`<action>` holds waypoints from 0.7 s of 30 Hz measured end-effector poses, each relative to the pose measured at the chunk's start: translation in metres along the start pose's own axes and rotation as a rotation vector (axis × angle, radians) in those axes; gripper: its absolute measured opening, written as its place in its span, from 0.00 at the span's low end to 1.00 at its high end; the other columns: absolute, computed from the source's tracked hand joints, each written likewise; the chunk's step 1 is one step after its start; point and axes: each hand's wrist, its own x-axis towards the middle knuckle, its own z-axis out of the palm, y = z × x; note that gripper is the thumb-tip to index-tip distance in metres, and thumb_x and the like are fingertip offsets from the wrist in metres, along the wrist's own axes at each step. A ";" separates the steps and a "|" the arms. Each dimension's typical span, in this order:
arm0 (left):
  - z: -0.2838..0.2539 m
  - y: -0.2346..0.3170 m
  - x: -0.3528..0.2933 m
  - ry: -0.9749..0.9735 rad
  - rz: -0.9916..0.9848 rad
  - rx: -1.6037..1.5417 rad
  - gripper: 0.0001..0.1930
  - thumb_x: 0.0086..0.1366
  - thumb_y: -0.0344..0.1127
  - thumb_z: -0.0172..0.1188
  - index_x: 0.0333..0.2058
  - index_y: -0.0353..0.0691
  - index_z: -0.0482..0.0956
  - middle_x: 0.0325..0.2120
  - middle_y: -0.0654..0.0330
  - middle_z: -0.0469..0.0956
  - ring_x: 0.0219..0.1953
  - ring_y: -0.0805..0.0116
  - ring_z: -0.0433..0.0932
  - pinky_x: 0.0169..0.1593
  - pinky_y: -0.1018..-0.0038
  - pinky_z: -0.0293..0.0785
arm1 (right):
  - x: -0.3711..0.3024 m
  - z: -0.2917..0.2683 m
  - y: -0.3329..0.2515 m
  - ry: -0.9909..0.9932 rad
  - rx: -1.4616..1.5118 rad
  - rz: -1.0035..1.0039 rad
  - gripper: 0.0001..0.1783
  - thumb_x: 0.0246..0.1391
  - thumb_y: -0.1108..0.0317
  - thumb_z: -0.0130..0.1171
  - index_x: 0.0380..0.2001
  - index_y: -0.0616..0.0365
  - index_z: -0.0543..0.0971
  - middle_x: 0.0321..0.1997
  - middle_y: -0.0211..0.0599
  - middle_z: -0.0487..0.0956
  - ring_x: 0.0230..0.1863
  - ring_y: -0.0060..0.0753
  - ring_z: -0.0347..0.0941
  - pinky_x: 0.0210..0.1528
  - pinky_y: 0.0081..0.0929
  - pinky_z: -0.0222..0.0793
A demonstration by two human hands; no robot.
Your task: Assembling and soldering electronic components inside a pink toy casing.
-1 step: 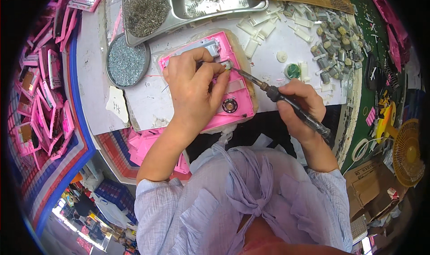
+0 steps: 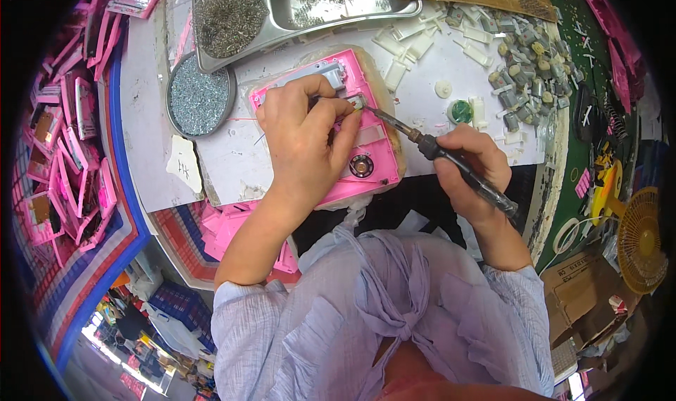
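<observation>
The plastic case (image 2: 352, 140) lies on the table (image 2: 232, 161), in front of the person. The left hand (image 2: 306, 137) rests on the case. The right hand (image 2: 468, 165) is to the right of it and holds the soldering iron (image 2: 440, 154), whose tip reaches the case. The round dish (image 2: 199, 98) is left of the case, the metal tray (image 2: 282, 14) behind it. The small parts (image 2: 528, 63) lie behind the right hand.

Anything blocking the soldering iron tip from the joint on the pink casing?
Nothing visible. The right hand holds the dark-handled soldering iron, its tip at the small metal part on the pink plastic casing. The left hand rests on the casing, fingertips beside the tip, not across it.
</observation>
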 end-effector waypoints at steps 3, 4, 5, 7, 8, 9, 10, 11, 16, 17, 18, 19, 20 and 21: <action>0.001 0.001 0.002 -0.004 0.008 0.001 0.09 0.50 0.30 0.74 0.30 0.42 0.83 0.38 0.60 0.75 0.42 0.57 0.70 0.48 0.62 0.63 | 0.000 0.001 0.002 0.002 -0.028 -0.010 0.15 0.55 0.75 0.71 0.46 0.62 0.80 0.35 0.36 0.81 0.31 0.23 0.73 0.32 0.20 0.66; 0.000 0.001 0.002 -0.006 0.009 0.004 0.09 0.50 0.30 0.74 0.30 0.42 0.83 0.38 0.60 0.75 0.42 0.57 0.70 0.48 0.62 0.63 | 0.001 0.002 0.003 0.009 -0.021 -0.016 0.15 0.55 0.74 0.71 0.45 0.62 0.80 0.34 0.36 0.81 0.30 0.23 0.73 0.32 0.20 0.66; 0.000 0.001 0.002 -0.007 0.011 0.009 0.09 0.50 0.30 0.74 0.30 0.42 0.83 0.38 0.59 0.75 0.41 0.57 0.70 0.48 0.62 0.63 | 0.001 0.003 0.004 0.017 -0.015 -0.023 0.15 0.55 0.74 0.71 0.45 0.62 0.80 0.33 0.36 0.80 0.30 0.23 0.72 0.31 0.20 0.66; 0.000 0.000 0.002 -0.009 0.015 0.018 0.09 0.50 0.30 0.74 0.30 0.42 0.83 0.38 0.59 0.75 0.41 0.57 0.70 0.48 0.62 0.63 | 0.004 0.002 0.005 0.000 -0.078 -0.079 0.16 0.54 0.74 0.71 0.45 0.62 0.80 0.31 0.36 0.80 0.28 0.25 0.72 0.30 0.22 0.65; 0.000 0.000 0.002 -0.007 0.016 0.020 0.09 0.50 0.30 0.74 0.30 0.42 0.83 0.38 0.59 0.75 0.41 0.58 0.70 0.48 0.62 0.63 | 0.006 0.002 0.006 -0.009 -0.109 -0.107 0.16 0.53 0.74 0.72 0.45 0.62 0.80 0.30 0.36 0.80 0.27 0.25 0.72 0.29 0.22 0.65; 0.000 0.000 0.002 -0.006 0.018 0.022 0.09 0.50 0.30 0.74 0.30 0.42 0.83 0.38 0.59 0.75 0.41 0.58 0.70 0.48 0.62 0.63 | 0.008 0.002 0.005 -0.029 -0.139 -0.138 0.17 0.52 0.74 0.72 0.45 0.62 0.81 0.29 0.36 0.79 0.26 0.27 0.72 0.28 0.23 0.65; 0.000 0.000 0.001 -0.004 0.020 0.023 0.09 0.50 0.30 0.74 0.30 0.42 0.83 0.38 0.59 0.74 0.41 0.58 0.70 0.47 0.62 0.63 | 0.010 0.001 0.004 -0.049 -0.170 -0.169 0.17 0.51 0.74 0.73 0.44 0.62 0.81 0.28 0.36 0.79 0.25 0.29 0.72 0.27 0.25 0.65; 0.001 0.000 0.001 -0.005 0.019 0.022 0.09 0.50 0.30 0.74 0.30 0.42 0.83 0.38 0.59 0.74 0.41 0.58 0.70 0.47 0.62 0.63 | 0.011 0.001 0.005 -0.068 -0.201 -0.200 0.17 0.50 0.74 0.73 0.44 0.61 0.81 0.27 0.36 0.79 0.23 0.30 0.71 0.26 0.26 0.64; 0.002 0.000 0.000 0.006 0.023 0.019 0.09 0.51 0.30 0.74 0.30 0.42 0.83 0.38 0.59 0.74 0.41 0.57 0.70 0.47 0.62 0.63 | 0.011 -0.003 0.009 -0.074 -0.305 -0.400 0.19 0.45 0.76 0.74 0.42 0.61 0.81 0.25 0.36 0.77 0.22 0.35 0.70 0.24 0.29 0.63; 0.001 0.000 0.000 0.003 0.022 0.023 0.09 0.51 0.30 0.74 0.30 0.42 0.83 0.38 0.59 0.74 0.41 0.57 0.71 0.47 0.62 0.63 | 0.010 -0.005 0.010 -0.075 -0.331 -0.420 0.19 0.44 0.77 0.74 0.42 0.61 0.81 0.25 0.35 0.76 0.22 0.35 0.70 0.24 0.29 0.63; 0.001 0.000 0.001 -0.001 0.022 0.027 0.09 0.51 0.30 0.74 0.30 0.42 0.83 0.38 0.59 0.74 0.41 0.57 0.71 0.47 0.62 0.63 | 0.009 -0.006 0.009 -0.073 -0.319 -0.410 0.20 0.43 0.77 0.74 0.42 0.62 0.81 0.25 0.35 0.76 0.22 0.35 0.70 0.24 0.29 0.63; 0.001 0.001 0.001 -0.003 0.024 0.030 0.09 0.51 0.30 0.74 0.30 0.41 0.83 0.38 0.59 0.74 0.41 0.57 0.71 0.47 0.62 0.63 | 0.009 -0.008 0.007 -0.070 -0.308 -0.401 0.20 0.43 0.77 0.74 0.42 0.62 0.81 0.25 0.35 0.76 0.22 0.35 0.70 0.24 0.29 0.63; 0.000 0.001 0.001 -0.002 0.024 0.031 0.08 0.51 0.31 0.74 0.30 0.42 0.83 0.38 0.59 0.75 0.41 0.57 0.71 0.47 0.62 0.63 | 0.009 -0.009 0.006 -0.067 -0.298 -0.392 0.20 0.43 0.77 0.74 0.42 0.62 0.81 0.25 0.35 0.76 0.22 0.35 0.70 0.24 0.29 0.63; 0.000 0.001 0.001 -0.002 0.024 0.032 0.08 0.51 0.31 0.74 0.30 0.42 0.83 0.38 0.59 0.75 0.41 0.57 0.71 0.47 0.62 0.63 | 0.009 -0.009 0.004 -0.071 -0.291 -0.394 0.20 0.43 0.77 0.74 0.42 0.62 0.81 0.25 0.35 0.76 0.22 0.35 0.70 0.25 0.29 0.63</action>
